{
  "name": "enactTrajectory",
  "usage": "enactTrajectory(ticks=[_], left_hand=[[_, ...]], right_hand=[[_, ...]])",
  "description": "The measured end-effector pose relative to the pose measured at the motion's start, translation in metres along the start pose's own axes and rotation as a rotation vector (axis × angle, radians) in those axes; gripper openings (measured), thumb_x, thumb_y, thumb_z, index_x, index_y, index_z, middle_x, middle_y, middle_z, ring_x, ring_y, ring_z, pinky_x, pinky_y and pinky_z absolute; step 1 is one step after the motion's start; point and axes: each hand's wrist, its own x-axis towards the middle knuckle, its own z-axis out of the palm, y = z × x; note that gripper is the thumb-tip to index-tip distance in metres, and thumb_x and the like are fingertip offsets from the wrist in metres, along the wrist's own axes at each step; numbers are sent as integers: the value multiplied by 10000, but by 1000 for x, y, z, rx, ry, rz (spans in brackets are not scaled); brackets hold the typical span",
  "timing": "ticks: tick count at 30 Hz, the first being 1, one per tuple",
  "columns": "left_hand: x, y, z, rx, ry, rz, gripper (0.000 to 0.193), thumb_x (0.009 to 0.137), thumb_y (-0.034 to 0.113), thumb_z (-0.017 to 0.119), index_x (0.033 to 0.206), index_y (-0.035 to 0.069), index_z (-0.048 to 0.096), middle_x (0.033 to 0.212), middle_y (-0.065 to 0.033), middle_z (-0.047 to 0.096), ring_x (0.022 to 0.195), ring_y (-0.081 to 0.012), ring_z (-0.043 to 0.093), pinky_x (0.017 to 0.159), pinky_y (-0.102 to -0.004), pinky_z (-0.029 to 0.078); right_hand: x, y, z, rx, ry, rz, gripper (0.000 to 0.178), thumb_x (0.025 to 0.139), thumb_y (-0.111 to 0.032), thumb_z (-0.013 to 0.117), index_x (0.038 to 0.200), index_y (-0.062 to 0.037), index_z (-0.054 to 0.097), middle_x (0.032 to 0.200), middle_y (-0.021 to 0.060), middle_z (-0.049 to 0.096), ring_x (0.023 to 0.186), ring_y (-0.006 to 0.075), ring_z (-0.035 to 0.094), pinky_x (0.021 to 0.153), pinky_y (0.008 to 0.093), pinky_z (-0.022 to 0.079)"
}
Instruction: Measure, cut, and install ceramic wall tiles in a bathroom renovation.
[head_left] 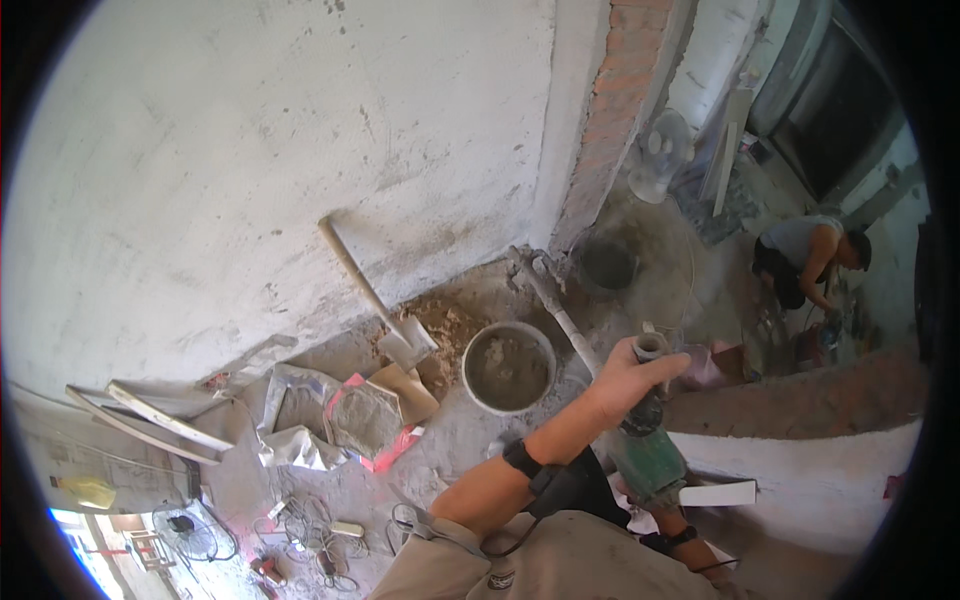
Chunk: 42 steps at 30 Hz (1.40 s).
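Note:
A green-bodied electric paddle mixer (648,462) slants across in front of me. Its long shaft runs up and left to a mortar-crusted paddle (535,268), raised beside the bucket. My left hand (632,382) is closed around a handle near the top of the green body, thumb stretched out to the right. My right hand (668,520) is at the lower end of the body; its fingers are mostly hidden behind the mixer. Left of the shaft stands a round bucket (552,365) with wet grey-brown mortar (510,370) in it.
A shovel (360,275) leans on the white wall, its blade by a sand pile (450,325). Torn bags (365,420) lie left of the bucket. A dark bucket (607,265) stands beyond. Cables (310,530) tangle on the floor. Another person (800,255) bends at the right, behind a low wall (800,400).

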Motion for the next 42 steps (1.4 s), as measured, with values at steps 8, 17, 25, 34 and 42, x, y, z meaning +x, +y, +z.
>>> enactTrajectory(ticks=[8, 17, 25, 34, 42], left_hand=[[-84, -22, -9, -395, 106, 123, 189, 819, 111, 671, 705, 67, 526, 684, -26, 537, 653, -169, 508, 636, -325, 417], [-171, -52, -96, 212, 935, 161, 279, 859, 190, 680, 1033, 9, 558, 918, -97, 602, 819, -245, 619, 730, -437, 530], [-161, -7, -104, 2059, -42, -596, 261, 693, 288, 696, 885, 112, 696, 832, -129, 693, 801, -291, 687, 727, -411, 528], [-118, 6, -132, 1920, -41, -578, 176, 692, 278, 641, 772, 127, 682, 725, -91, 687, 680, -291, 685, 600, -429, 528], [-103, -27, -174, 1888, -104, -522, 200, 722, 257, 624, 848, 115, 685, 781, -118, 704, 730, -295, 703, 621, -431, 541]], right_hand=[[-42, -3, -18, 126, -102, 95, 483, 817, -396, 638, 1233, -154, 596, 1137, 167, 612, 1020, 336, 596, 842, 454, 473], [-29, 3, -11, 519, -373, 185, 574, 700, -436, 767, 1152, -113, 624, 874, 196, 678, 818, 399, 655, 695, 471, 518], [32, 26, -53, 312, -448, 19, 470, 718, -431, 697, 1083, -138, 644, 787, 200, 672, 766, 409, 662, 653, 505, 521], [102, 48, -77, 172, -687, 70, 355, 649, -381, 683, 755, -44, 717, 777, 209, 686, 752, 378, 688, 681, 456, 553], [117, 64, -27, 180, -665, -5, 366, 644, -391, 693, 847, -88, 721, 788, 198, 683, 756, 373, 683, 676, 467, 550]])
